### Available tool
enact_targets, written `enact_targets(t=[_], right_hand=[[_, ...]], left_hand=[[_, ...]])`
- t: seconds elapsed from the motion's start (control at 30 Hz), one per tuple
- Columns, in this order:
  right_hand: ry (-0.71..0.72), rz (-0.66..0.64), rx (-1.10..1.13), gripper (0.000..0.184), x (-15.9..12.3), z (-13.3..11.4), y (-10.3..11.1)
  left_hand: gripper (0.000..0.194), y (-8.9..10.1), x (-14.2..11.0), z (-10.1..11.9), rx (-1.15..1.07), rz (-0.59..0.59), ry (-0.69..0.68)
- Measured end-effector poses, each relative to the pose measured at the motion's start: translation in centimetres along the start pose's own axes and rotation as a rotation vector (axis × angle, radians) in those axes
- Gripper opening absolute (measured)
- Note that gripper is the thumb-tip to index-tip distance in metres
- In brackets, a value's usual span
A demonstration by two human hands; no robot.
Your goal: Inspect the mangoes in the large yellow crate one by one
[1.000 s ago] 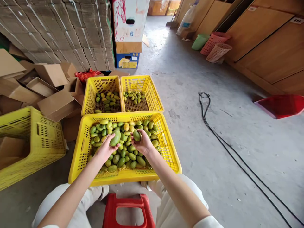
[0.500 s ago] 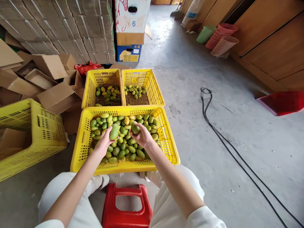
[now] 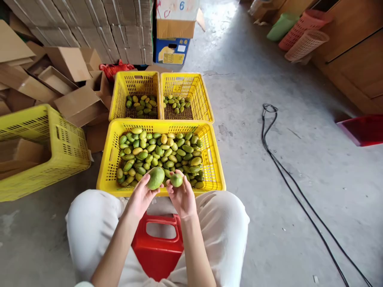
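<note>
My left hand (image 3: 144, 196) is closed round a large green mango (image 3: 156, 178), over the near edge of a wide yellow crate (image 3: 104, 175). Beside it, my right hand (image 3: 183, 198) grips a smaller green mango (image 3: 176, 180) with its rounded end towards me. The two fruits are close together. Many green and yellowish mangoes (image 3: 155, 151) lie in the wide crate beneath and beyond my hands. Behind it stand two smaller yellow crates, a left one (image 3: 115, 99) and a right one (image 3: 206, 101), each with a small heap of mangoes inside.
A red stool (image 3: 158, 255) is between my knees. To the left are a yellow-green crate (image 3: 68, 143) and loose cardboard boxes (image 3: 79, 103). A blue box (image 3: 172, 52) is under other boxes at the back. A black cable (image 3: 284, 179) runs across the floor on the right.
Both hands have drawn back from over the middle of the wide crate to its near edge, each still with its mango. The two mangoes are closer together. My view has tilted down.
</note>
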State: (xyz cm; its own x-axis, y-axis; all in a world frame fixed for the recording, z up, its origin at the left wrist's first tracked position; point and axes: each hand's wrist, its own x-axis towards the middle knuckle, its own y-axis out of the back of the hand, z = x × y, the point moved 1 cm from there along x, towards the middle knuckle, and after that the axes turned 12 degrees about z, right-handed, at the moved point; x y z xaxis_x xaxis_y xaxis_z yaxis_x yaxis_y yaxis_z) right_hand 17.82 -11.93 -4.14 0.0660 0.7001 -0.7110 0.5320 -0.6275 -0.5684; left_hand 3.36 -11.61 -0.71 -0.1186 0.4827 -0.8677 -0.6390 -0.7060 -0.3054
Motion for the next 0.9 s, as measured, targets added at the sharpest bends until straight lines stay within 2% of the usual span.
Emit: enact_targets(t=[0.1,0.23,0.33,0.43,0.5,0.67,0.7,0.83,0.9], right_hand=[[-0.068,0.038,0.056,0.031,0.7,-0.2,0.6],[-0.072,0.029,0.079,0.027,1.9,-0.1,0.6],[-0.009,0.035,0.062,0.023,2.9,0.4,0.3],[0.049,0.065,0.049,0.016,3.9,0.8,-0.3],[0.027,0.092,0.077,0.014,4.3,0.9,-0.9],[-0.175,0.068,0.126,0.025,4.8,0.1,-3.4],[-0.208,0.054,0.126,0.024,4.9,-0.3,-4.0],[-0.178,0.003,0.077,0.017,5.2,-2.3,-6.6],[-0.135,-0.007,0.000,0.011,5.5,-3.6,-7.5]], left_hand=[[0.011,-0.5,0.6,-0.4,-0.110,0.073,-0.007],[0.031,-0.4,2.0,-0.9,-0.183,-0.001,0.003],[0.037,-0.1,3.5,-0.5,-0.169,-0.031,-0.022],[0.038,-0.1,5.1,0.3,-0.092,0.020,-0.047],[0.034,-0.6,5.6,0.8,-0.056,0.051,-0.041],[0.022,-3.0,4.8,2.1,-0.078,0.069,-0.063],[0.023,-3.6,4.3,2.3,-0.066,0.043,-0.063],[0.038,-5.7,2.7,3.6,-0.004,-0.040,-0.069],[0.035,-6.6,2.5,4.4,0.038,-0.038,-0.064]])
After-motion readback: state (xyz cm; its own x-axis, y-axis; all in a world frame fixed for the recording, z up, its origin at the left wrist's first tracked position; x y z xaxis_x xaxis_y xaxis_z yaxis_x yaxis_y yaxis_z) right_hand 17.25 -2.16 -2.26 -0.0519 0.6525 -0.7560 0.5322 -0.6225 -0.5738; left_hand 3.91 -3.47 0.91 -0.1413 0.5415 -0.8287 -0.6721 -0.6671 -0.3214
